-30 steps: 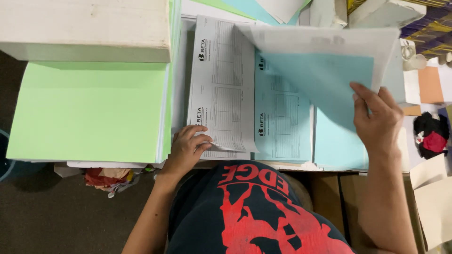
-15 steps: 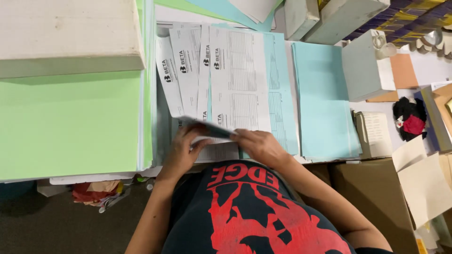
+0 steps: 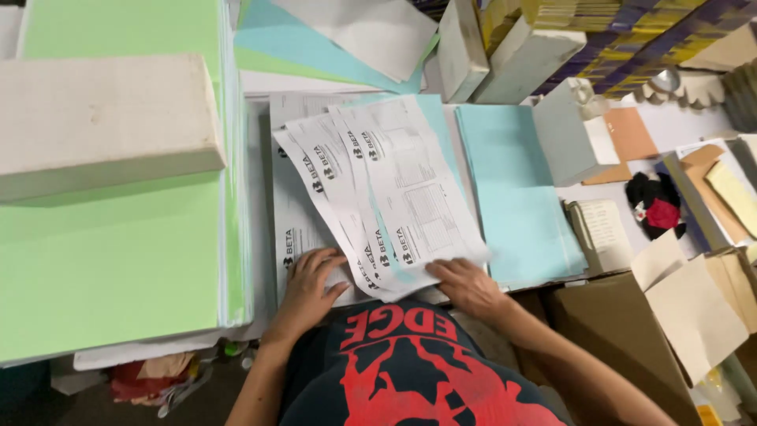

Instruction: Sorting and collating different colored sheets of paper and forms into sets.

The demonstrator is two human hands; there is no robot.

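White printed forms (image 3: 386,197), fanned into an overlapping spread, lie at the near edge of the worktable (image 3: 260,181), just left of a pale blue paper stack (image 3: 512,189) and right of a tall green paper stack (image 3: 110,268). A blue sheet shows between the fanned forms.

From where I sit, the step in hand looks like fanning and gathering these sheets. To do it well, I would pin the bottom of the pile with one hand and slide the upper sheets with the other in even steps, so each printed margin shows and none creases.

My left hand (image 3: 309,288) lies flat, fingers spread, pressing on the lowest form near its near-left corner. It clasps nothing; it only weighs the paper down. My right hand (image 3: 467,285) rests on the near-right corner of the fan, palm down, fingers loosely curved over the sheet edges. I cannot tell whether a sheet is pinched beneath the fingers.

A pale rectangular block (image 3: 102,118) sits on the green stack at far left, and cardboard boxes (image 3: 512,47) stand at the far side.
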